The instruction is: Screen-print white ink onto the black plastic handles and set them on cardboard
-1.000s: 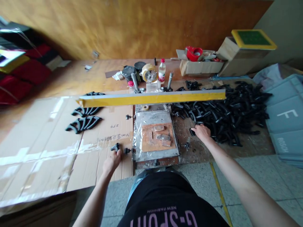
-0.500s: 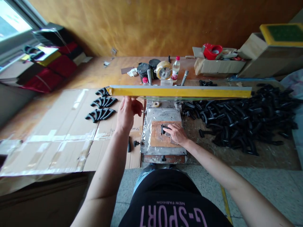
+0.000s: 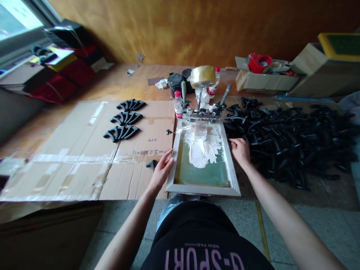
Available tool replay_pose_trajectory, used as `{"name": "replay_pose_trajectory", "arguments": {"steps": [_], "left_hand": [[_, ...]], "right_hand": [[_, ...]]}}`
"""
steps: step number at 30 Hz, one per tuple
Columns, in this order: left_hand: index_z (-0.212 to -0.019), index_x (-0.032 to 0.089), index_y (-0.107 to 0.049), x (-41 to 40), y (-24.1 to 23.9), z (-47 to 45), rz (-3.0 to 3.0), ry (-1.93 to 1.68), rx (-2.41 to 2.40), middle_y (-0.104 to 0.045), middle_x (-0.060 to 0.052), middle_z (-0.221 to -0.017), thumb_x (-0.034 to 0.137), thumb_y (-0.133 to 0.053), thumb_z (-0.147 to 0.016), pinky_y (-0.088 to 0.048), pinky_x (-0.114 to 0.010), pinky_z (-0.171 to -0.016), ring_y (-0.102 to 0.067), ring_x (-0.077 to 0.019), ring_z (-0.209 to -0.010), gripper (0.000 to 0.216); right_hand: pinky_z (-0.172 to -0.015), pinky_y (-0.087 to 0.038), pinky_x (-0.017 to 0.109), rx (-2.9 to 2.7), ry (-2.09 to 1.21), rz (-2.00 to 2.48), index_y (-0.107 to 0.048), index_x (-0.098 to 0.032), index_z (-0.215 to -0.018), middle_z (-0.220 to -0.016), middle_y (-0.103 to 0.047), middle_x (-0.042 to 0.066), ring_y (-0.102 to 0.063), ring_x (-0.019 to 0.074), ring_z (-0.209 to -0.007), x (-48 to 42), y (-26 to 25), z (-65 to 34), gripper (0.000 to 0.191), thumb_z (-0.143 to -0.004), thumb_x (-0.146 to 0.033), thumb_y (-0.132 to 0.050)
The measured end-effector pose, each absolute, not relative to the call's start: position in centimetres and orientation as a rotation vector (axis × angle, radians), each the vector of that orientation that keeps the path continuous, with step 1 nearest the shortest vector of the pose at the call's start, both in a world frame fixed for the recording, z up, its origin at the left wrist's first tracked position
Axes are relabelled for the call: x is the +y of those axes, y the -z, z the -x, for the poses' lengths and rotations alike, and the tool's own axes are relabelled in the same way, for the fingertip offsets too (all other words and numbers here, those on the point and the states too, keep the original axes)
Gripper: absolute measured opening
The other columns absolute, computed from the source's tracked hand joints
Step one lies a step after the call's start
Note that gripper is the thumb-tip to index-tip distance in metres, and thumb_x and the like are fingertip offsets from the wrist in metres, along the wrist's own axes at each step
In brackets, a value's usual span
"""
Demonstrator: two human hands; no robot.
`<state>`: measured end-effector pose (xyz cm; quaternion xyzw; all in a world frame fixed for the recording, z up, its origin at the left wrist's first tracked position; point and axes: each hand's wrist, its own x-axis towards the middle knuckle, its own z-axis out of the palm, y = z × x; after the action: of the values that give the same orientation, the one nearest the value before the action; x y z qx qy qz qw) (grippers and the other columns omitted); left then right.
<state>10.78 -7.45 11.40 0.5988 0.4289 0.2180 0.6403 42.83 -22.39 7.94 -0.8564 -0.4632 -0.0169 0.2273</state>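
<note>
A screen-printing frame (image 3: 234,179) lies flat in front of me, with white ink (image 3: 203,148) spread over its green mesh. My left hand (image 3: 162,169) rests on the frame's left rail, fingers stretched out. Beside the right rail, my right hand (image 3: 240,150) has its fingers curled at the frame's edge. One black curved plastic part (image 3: 152,164) lies on the cardboard just left of my left hand.
A big heap of black curved parts (image 3: 292,131) fills the table to the right. Three rows of the same parts (image 3: 123,119) lie on the cardboard sheet (image 3: 84,157). Behind the frame stand ink tins (image 3: 174,81), a bottle (image 3: 177,104), a tape roll (image 3: 202,76) and cardboard boxes (image 3: 264,78).
The frame, raised half a second ago, now lies flat over the jig plate. My left hand came down with it to the left rail. My right hand left the plate for the right rail.
</note>
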Motion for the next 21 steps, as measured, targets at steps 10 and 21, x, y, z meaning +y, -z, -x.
{"name": "replay_pose_trajectory", "arguments": {"steps": [10, 21], "left_hand": [[-0.14, 0.023, -0.05, -6.7, -3.8, -10.7, -1.55, -0.383, 1.07, -0.065, 0.0, -0.08, 0.051, -0.057, -0.084, -0.045, -0.023, -0.065, -0.058, -0.0145, -0.069, 0.062], [-0.133, 0.02, -0.056, -6.9, -4.7, -10.7, -1.468, -0.407, 1.1, -0.066, -0.002, -0.077, 0.049, -0.061, -0.081, -0.043, -0.022, -0.059, -0.06, -0.0155, -0.068, 0.06]], "right_hand": [[-0.084, -0.044, 0.033, -1.827, -0.194, 2.198, -0.066, -0.017, -0.1, -0.099, -0.066, 0.01, -0.059, 0.0243, -0.096, -13.0, -12.3, -36.2, 0.015, -0.085, -0.018, -0.062], [-0.073, -0.042, 0.028, -2.18, -0.304, 1.852, -0.069, -0.022, -0.087, -0.088, -0.068, 0.004, -0.059, 0.0196, -0.086, -18.8, -11.9, -36.2, 0.021, -0.082, -0.01, -0.053]]}}
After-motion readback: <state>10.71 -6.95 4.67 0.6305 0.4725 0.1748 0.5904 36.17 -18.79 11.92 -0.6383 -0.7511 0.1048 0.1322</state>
